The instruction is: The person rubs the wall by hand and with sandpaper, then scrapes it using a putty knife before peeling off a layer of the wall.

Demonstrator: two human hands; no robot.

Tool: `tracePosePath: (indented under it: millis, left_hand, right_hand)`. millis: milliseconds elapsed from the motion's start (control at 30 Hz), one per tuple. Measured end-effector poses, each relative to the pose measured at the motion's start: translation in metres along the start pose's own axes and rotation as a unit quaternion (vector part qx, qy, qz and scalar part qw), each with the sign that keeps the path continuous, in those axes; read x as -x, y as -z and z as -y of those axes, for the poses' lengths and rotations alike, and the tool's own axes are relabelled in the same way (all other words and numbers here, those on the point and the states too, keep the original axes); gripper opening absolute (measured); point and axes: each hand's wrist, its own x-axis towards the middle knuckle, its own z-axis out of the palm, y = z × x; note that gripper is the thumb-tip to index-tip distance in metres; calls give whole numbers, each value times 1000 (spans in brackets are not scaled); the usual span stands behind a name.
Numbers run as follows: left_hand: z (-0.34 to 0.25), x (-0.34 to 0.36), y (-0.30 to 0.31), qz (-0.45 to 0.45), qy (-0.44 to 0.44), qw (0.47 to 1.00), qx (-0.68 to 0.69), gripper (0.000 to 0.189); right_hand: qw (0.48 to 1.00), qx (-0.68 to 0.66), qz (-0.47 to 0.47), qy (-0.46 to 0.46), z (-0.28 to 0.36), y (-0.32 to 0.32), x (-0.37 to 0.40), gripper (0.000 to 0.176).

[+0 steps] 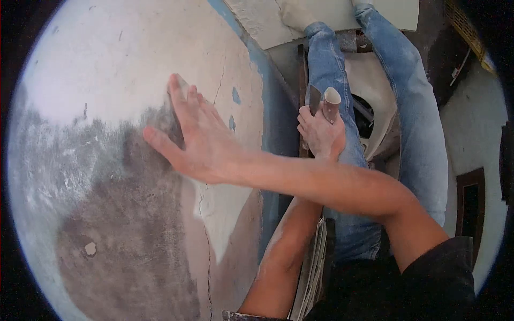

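Note:
My right hand (195,134) lies spread on the wall (144,230), fingers stretched out and thumb apart. It rests where a whitish area meets a grey, rough patch. My right arm crosses over my left. Over my thigh, my left hand (324,134) is closed around a scraper (331,104). A rounded, pale-ended handle sticks up from this fist, beside a flat grey blade (312,97). White dust coats the fingers of my left hand. How the blade joins the handle is hidden.
A crack (208,257) runs down the wall near its blue-painted edge (270,91). My legs in jeans (423,123) stretch ahead, with a pale chair-like seat (369,75) with a dark opening between them. A white board (262,24) lies near my feet; a yellow slatted object (468,32) is top right.

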Motion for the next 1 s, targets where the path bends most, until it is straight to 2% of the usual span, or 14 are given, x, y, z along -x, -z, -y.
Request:
tracePosePath:
  millis: [100, 200, 300, 367, 500, 600, 700, 800, 867, 967, 1000]
  left_hand:
    - [4, -4, -7, -15, -14, 1000, -9, 35]
    - [6, 0, -11, -26, -4, 1000, -4, 37]
    - [7, 0, -11, -38, -6, 999, 6, 38]
    - [15, -4, -16, -34, -35, 999, 0, 38]
    - [1, 1, -2, -1, -4, 1000, 11, 38]
    - [2, 0, -3, 3, 11, 1000, -1, 38]
    - [0, -3, -4, -5, 9, 1000, -1, 36]
    - [3, 0, -9, -34, -7, 999, 2, 34]
    - [2, 0, -5, -22, 3, 1000, 2, 35]
    - [-12, 1, 5, 0, 63, 998, -24, 36]
    - [-7, 0, 1, -12, 45, 999, -24, 36]
  right_hand:
    - [998, -18, 32, 57, 6, -3, 29, 100]
    - [998, -8, 36, 48, -4, -1, 20, 100]
    - [999, -24, -20, 24, -10, 8, -26, 100]
    - [999, -13, 12, 27, 7, 9, -9, 100]
    - [994, 48, 84, 55, 14, 2, 34, 98]
    - [998, -12, 5, 62, -5, 4, -5, 98]
    - [999, -11, 6, 41, 5, 8, -12, 97]
    - [993, 31, 90, 77, 18, 8, 27, 97]
    - [996, 31, 60, 61, 10, 7, 14, 97]
    - [999, 24, 12, 24, -4, 11, -32, 97]
    - [1000, 20, -7, 12, -5, 13, -42, 98]
